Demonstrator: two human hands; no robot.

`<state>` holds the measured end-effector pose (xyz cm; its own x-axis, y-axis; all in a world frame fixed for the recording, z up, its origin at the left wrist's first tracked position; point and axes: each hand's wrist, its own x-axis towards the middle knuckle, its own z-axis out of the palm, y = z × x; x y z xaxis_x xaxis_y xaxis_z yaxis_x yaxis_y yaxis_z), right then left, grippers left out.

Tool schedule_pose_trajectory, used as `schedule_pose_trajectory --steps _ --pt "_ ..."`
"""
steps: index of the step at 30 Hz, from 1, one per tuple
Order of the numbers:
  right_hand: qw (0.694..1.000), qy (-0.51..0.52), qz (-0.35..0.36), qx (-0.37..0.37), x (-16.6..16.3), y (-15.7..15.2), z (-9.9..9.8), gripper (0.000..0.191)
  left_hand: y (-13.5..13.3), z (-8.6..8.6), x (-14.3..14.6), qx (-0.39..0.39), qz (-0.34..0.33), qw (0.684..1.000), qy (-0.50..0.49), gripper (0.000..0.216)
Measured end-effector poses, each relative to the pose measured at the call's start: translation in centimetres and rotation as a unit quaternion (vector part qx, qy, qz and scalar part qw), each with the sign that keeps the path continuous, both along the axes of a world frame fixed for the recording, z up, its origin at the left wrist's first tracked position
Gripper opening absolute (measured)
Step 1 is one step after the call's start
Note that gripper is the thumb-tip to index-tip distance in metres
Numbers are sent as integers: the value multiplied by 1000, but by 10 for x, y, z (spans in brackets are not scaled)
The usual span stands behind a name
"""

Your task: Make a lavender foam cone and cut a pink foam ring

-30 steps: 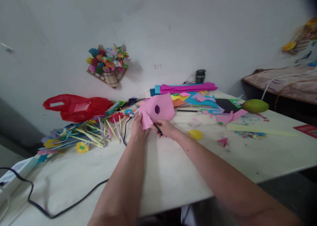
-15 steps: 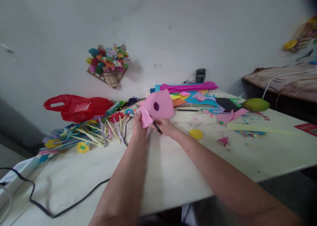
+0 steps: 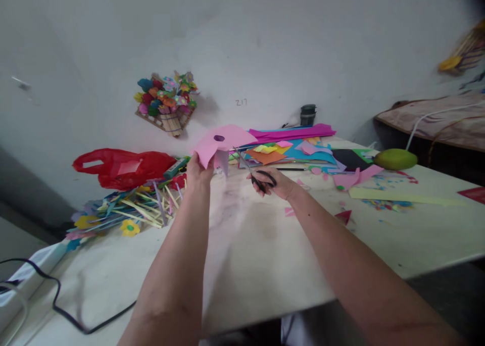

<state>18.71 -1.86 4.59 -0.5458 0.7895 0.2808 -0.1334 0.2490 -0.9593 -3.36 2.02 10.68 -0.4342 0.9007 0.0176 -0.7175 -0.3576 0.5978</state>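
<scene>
My left hand (image 3: 199, 173) is closed on the near-left edge of a pink paper sheet (image 3: 231, 133), raised above the table. The sheet has a dark round hole and a cut flap that hangs down near my fingers. In my right hand (image 3: 278, 183) is a pair of scissors (image 3: 261, 179) with black handles; its blades point up and left and stand a little apart, close to the sheet's near edge. A small pink scrap (image 3: 290, 211) lies on the table beside my right wrist.
On the left are a red plastic bag (image 3: 129, 166), paper strips (image 3: 146, 207) and a yellow flower (image 3: 130, 228). Coloured sheets (image 3: 314, 151) are piled behind my right hand. Farther right are a green fruit (image 3: 395, 159) and paper scraps (image 3: 390, 204). A black cable (image 3: 76, 323) crosses the near left.
My left hand moved left and up with the pink sheet, which tilted flatter. My right hand drew the scissors away to the right, and their blades came out of the paper.
</scene>
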Motion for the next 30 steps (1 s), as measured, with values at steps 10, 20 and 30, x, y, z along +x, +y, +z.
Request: schedule_pose_trajectory --steps 10,20,30 --pt "1000 25 5 2 -7 0 -2 34 -1 2 20 22 -24 997 -64 26" --pt "999 51 -6 -2 -15 3 -13 37 -1 -15 16 77 -27 996 -37 27" --pt "939 220 -257 -68 -61 -5 -14 47 -8 -38 8 121 -46 992 -10 19"
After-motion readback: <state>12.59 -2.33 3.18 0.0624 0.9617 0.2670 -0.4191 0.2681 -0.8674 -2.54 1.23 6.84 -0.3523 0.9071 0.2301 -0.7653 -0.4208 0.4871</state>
